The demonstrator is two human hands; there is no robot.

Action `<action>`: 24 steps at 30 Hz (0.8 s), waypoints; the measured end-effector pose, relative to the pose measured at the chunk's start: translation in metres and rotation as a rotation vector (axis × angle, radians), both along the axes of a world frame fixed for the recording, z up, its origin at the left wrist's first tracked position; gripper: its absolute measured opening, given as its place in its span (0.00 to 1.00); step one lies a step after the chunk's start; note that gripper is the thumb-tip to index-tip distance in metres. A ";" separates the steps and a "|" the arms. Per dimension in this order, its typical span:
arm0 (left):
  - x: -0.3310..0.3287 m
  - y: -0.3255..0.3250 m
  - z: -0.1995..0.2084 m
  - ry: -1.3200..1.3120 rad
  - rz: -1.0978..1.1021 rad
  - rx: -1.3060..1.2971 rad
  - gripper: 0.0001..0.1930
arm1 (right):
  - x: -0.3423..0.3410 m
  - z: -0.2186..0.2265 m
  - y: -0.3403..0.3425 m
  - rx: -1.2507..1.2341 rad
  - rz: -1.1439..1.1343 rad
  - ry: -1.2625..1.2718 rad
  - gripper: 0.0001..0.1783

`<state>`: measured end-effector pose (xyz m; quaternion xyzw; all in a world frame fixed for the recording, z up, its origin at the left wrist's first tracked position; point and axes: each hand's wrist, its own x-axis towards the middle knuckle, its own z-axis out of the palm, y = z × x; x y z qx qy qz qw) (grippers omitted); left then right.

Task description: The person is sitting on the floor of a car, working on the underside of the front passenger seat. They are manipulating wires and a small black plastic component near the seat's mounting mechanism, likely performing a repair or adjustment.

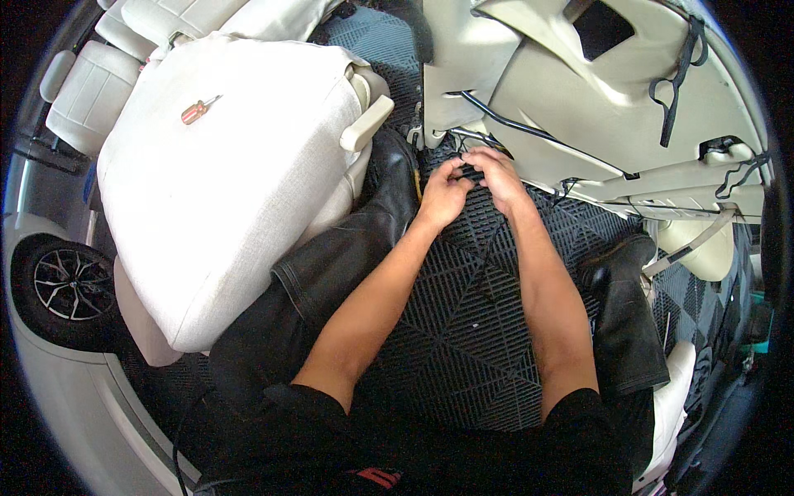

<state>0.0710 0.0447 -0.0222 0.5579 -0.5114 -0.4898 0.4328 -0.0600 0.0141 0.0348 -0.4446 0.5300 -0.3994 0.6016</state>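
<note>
A screwdriver (196, 112) lies on a pale seat (248, 182). The left hand (447, 198) has curled fingers; dark wiring (461, 142) sits just beyond both hands' fingertips, beside the right hand (495, 175), similarly bent, near a beige panel (579, 116). Any grip cannot be discerned.

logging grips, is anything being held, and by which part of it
It cannot be told: the left hand and right hand nearly meet beside the beige panel, but any grip is unclear.
</note>
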 end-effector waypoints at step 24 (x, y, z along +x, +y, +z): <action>0.001 -0.035 -0.017 -0.302 0.168 -0.173 0.11 | -0.025 -0.053 0.002 -0.090 -0.261 0.060 0.11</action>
